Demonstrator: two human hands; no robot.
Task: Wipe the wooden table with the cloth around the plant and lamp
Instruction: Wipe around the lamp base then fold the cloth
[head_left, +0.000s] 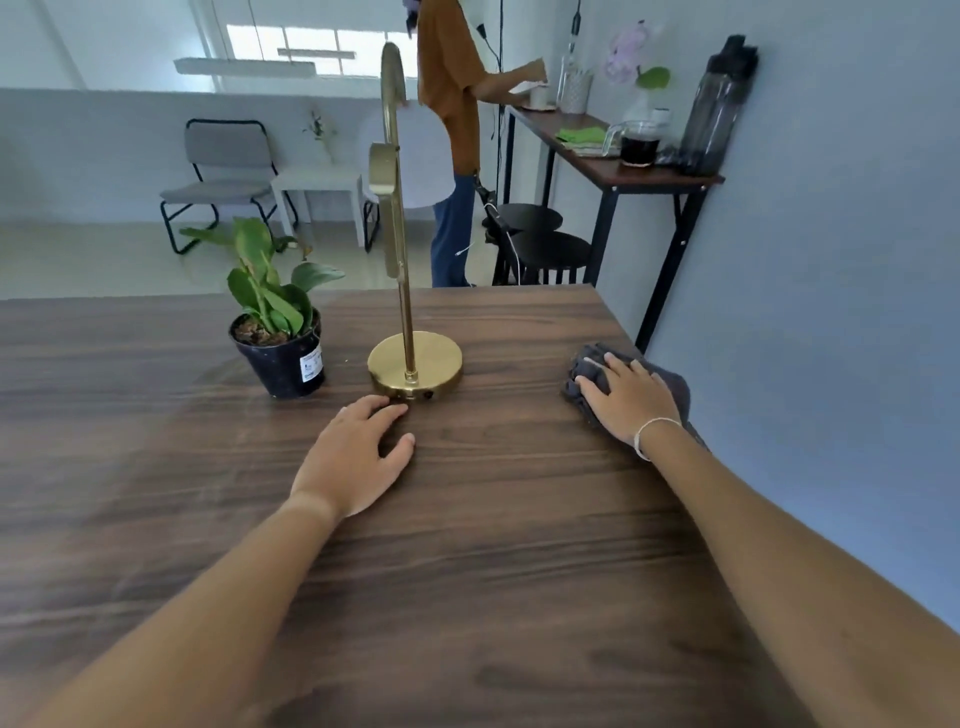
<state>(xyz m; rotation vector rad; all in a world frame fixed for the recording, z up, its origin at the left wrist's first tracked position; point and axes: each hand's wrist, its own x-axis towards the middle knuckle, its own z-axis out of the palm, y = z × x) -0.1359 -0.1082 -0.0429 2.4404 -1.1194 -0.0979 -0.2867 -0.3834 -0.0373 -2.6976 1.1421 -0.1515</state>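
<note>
My forearms reached over the wooden table (493, 545). My right hand (631, 397) pressed flat, fingers spread, on the grey cloth (675, 387) at the table's right edge, gripping nothing. My left hand (358, 454) rested open, fingertips just short of the lamp (414, 366), the plant (278, 332) beyond. I judged firm, even pressure sweeping inward would serve best.

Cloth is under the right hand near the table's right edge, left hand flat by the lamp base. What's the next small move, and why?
Probably sweep the right hand and grey cloth leftward across the wooden table toward the brass lamp base, stopping short of it. The cloth sits at the far right edge, the stretch between looks bare, and the left hand rests flat beside the base, near the potted plant.
</note>
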